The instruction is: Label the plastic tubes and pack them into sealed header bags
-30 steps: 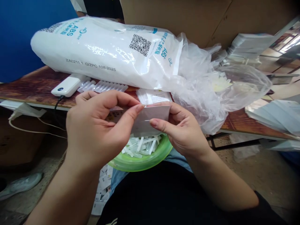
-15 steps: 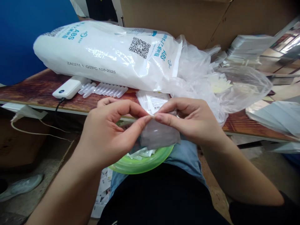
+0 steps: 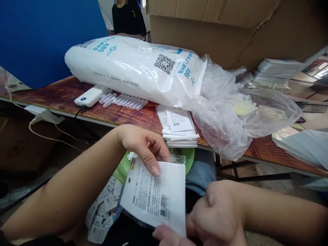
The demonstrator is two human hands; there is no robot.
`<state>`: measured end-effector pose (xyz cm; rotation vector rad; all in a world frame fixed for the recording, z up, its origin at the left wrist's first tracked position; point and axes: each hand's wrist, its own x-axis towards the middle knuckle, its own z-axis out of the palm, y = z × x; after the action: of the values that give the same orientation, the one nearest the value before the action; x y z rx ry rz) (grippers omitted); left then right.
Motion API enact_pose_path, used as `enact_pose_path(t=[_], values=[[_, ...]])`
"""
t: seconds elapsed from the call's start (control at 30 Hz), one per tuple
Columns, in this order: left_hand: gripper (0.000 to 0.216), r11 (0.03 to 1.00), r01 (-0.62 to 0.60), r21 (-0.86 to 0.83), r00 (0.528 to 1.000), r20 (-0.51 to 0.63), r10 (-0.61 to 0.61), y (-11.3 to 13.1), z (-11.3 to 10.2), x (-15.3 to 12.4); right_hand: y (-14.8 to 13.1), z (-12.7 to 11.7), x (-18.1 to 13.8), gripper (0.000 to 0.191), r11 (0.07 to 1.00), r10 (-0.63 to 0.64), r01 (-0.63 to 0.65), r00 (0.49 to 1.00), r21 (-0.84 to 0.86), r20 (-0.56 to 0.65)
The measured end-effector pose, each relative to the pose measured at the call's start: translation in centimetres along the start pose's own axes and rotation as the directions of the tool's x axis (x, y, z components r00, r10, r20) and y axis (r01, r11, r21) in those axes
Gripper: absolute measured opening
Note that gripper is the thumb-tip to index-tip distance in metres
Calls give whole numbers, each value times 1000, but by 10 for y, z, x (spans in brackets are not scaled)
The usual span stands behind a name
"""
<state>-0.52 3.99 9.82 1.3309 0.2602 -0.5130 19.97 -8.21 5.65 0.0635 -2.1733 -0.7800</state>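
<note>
On my feed the wooden worktop (image 3: 58, 94) carries a big white ABS sack (image 3: 133, 73), with a stack of flat packets (image 3: 179, 124) just in front. Below the edge, over the lap, the left hand (image 3: 143, 143) pinches the top of a printed packet (image 3: 156, 196), thumb on its face. The right hand (image 3: 220, 215) is curled tight on the bottom edge.

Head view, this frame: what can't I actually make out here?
Green bowl, head view: contents hidden by the left hand and the packet.
Packet print, head view: too small and blurred to read.
Right hand, head view: fingertips hidden behind the packet and cut by the bottom edge, grip unclear.
</note>
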Motion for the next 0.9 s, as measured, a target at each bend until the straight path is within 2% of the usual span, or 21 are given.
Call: enact_pose_path(t=[0.07, 0.13, 0.2, 0.23, 0.27, 0.33, 0.4, 0.43, 0.47, 0.53, 0.6, 0.67, 0.73, 0.77, 0.9], values=[[27, 1000, -5, 4, 999, -52, 6, 1, 3, 0, 1, 3, -10, 16, 991, -120, 120, 993, 66, 2], [22, 999, -37, 12, 991, -126, 38, 1, 7, 0, 1, -2, -15, 17, 991, -110, 101, 987, 85, 119], [19, 996, -76, 40, 971, -226, 83, 0, 11, -1, 1, -14, -15, 23, 994, 55, -78, 959, 71, 278], [18, 993, -85, 80, 956, -275, 103, -1, 13, -1, 1, -20, -13, 30, 974, 175, -214, 921, 76, 347], [17, 988, -79, 136, 939, -322, 119, -1, 15, -2, 3, -26, -11, 39, 923, 306, -374, 859, 94, 410], [17, 958, -28, 285, 902, -406, 147, -1, 18, -3, 8, -33, -5, 67, 706, 532, -690, 664, 159, 525], [21, 902, 58, 427, 864, -474, 168, 1, 21, -3, 15, -32, -2, 96, 423, 618, -871, 479, 250, 623], [23, 873, 101, 476, 848, -500, 175, 2, 23, -2, 17, -28, 0, 100, 296, 647, -912, 411, 285, 642], [25, 845, 141, 517, 834, -521, 180, 3, 25, -2, 18, -22, 0, 94, 193, 674, -931, 356, 311, 648], [26, 790, 208, 576, 800, -565, 201, 5, 29, -1, 18, -8, 1, 63, 30, 737, -935, 259, 353, 624], [26, 744, 257, 616, 766, -600, 232, 6, 35, -2, 16, 6, 3, 31, -100, 794, -919, 156, 380, 587], [28, 709, 292, 641, 742, -620, 255, 4, 43, -5, 13, 16, 9, 17, -194, 816, -896, 79, 400, 573], [28, 682, 332, 652, 729, -636, 254, 1, 50, -10, 10, 27, 16, 19, -203, 844, -887, 57, 416, 534], [27, 665, 359, 655, 719, -649, 250, -2, 54, -13, 9, 33, 20, 20, -174, 862, -887, 72, 427, 502], [27, 616, 487, 619, 639, -734, 231, -17, 69, -26, 4, 63, 32, 18, -2, 908, -867, 207, 498, 364]])
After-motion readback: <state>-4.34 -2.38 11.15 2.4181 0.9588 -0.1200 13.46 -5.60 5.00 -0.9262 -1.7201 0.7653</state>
